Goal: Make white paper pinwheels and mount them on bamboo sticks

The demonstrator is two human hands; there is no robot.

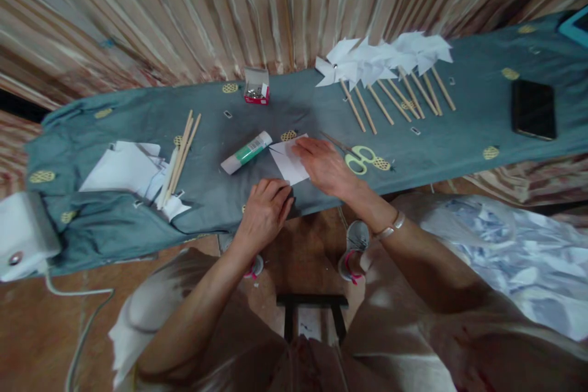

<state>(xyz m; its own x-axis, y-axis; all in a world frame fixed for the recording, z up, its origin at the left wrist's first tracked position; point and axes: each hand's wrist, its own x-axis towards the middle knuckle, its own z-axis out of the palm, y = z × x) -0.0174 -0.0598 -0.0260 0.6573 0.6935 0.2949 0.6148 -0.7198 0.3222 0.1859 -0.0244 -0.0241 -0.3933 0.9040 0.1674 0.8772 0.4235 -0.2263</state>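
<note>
A small white paper square [285, 162] with slits cut from its corners lies near the table's front edge. Over its right side rests my right hand [324, 166], fingers stretched out flat on the sheet. My left hand [265, 213] is closed at the paper's lower left corner, its fingers curled together; whether anything is between them is hidden. A green and white glue stick [248, 152] lies just left of the paper. Right beside my right hand are scissors [356, 157] with pale green handles, blades pointing up and left.
Finished paper pinwheels [386, 58] on wooden sticks lie in a row at the back. An opened red box of metal pins [256, 89] stands behind. On the left are loose sticks [184, 150] and white paper sheets [122, 168]; far right, a black phone [533, 109].
</note>
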